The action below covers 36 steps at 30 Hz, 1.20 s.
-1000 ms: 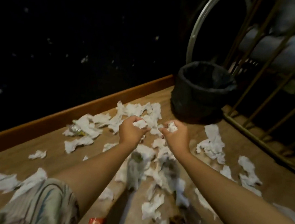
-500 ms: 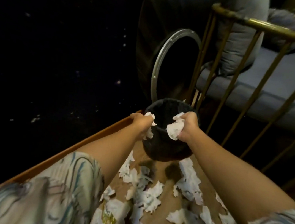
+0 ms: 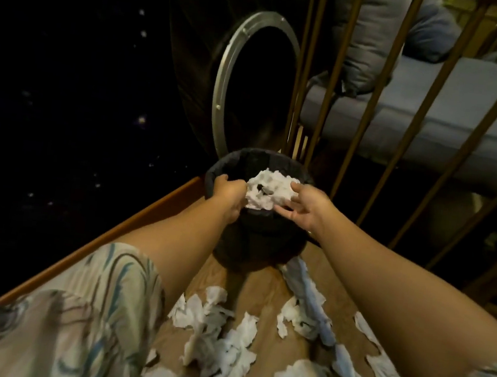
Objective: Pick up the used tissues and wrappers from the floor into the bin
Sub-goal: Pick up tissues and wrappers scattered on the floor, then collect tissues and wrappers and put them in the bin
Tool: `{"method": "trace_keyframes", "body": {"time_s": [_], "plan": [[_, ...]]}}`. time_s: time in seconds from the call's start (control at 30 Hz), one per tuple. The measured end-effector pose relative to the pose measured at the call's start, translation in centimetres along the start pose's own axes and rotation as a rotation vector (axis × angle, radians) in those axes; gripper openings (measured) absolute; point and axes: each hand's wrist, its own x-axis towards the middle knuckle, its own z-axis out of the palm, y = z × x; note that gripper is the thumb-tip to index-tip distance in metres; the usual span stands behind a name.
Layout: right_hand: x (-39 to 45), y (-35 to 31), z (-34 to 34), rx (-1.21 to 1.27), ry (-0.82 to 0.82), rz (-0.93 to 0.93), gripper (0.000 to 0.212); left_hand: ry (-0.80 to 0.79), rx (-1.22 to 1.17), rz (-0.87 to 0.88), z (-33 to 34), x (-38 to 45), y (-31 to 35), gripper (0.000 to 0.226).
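Both hands [image 3: 270,202] hide bin [image 3: 228,167] rim; left grip unclear.

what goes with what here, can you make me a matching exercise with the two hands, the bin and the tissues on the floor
Things:
1. left hand
2. right hand
3. bin
4. floor tissues

States:
A. black, with white tissue in its mouth
B. fingers spread open over the bin
C. curled shut at the bin's rim
D. scattered on the wooden floor, nearer the person than the bin

Pairs: 1-C, 2-B, 3-A, 4-D
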Motion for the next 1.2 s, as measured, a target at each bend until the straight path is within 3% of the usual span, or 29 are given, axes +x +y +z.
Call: {"method": "trace_keyframes", "body": {"time_s": [0.17,0.33,0.6,0.83,1.0,1.2], "plan": [[-0.7,4.0,-2.2,-0.089,-0.001,-0.049,0.038,0.035,-0.019,0.080,-3.5,-2.5,-2.9,0.043],[-3.9,8.9,-1.8,-0.483,0.017,-0.144,0.025,0.074,0.168,0.149,-8.2,-6.7,-5.5,0.028],[-12.3,20.5,0.9,-0.907,-0.317,-0.287,0.020,0.053,0.605,0.110,-18.2,-15.6,-10.6,0.021],[-20.7,27.3,5.5,-1.228,-0.652,-0.421,0.037,0.094,1.035,-0.005,-28.6,-26.4,-12.8,0.048],[-26.9,31.6,11.2,-1.311,-0.848,-0.472,0.036,0.246,1.144,-0.028,-37.2,-34.8,-11.1,0.047],[-34.4,36.9,15.1,-1.368,-1.117,-0.481,0.056,0.421,1.074,-0.053,-47.0,-42.1,-10.6,0.038]]}}
